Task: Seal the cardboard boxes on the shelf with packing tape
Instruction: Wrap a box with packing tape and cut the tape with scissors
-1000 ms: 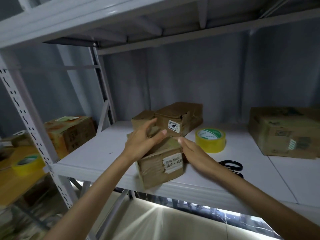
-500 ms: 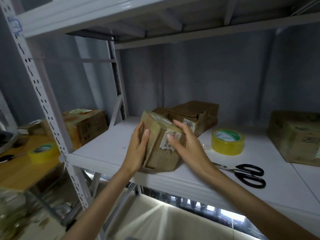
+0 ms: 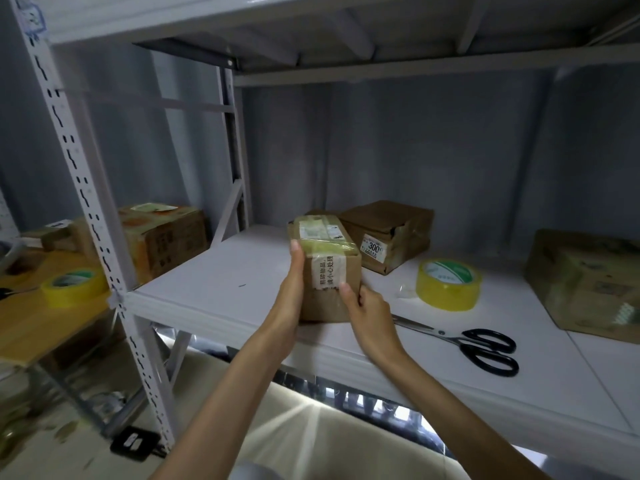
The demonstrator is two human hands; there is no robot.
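1. While both hands clasp it, the small cardboard box (image 3: 329, 271) stands at the shelf's (image 3: 214, 299) front edge.
2. Left hand (image 3: 289, 306) lies flat against the box's left side.
3. Right hand (image 3: 369, 311) grips its lower right corner.
4. Yellow tape roll (image 3: 448, 284) sits right of the box, black-handled scissors (image 3: 478, 348) nearer the front edge.
5. Another box (image 3: 388, 233) stands behind.

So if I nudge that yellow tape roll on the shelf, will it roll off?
Probably not: the tape roll lies flat on its side on the shelf, so it should slide rather than roll. It looks light and hollow. Stood on edge, it would likely roll.
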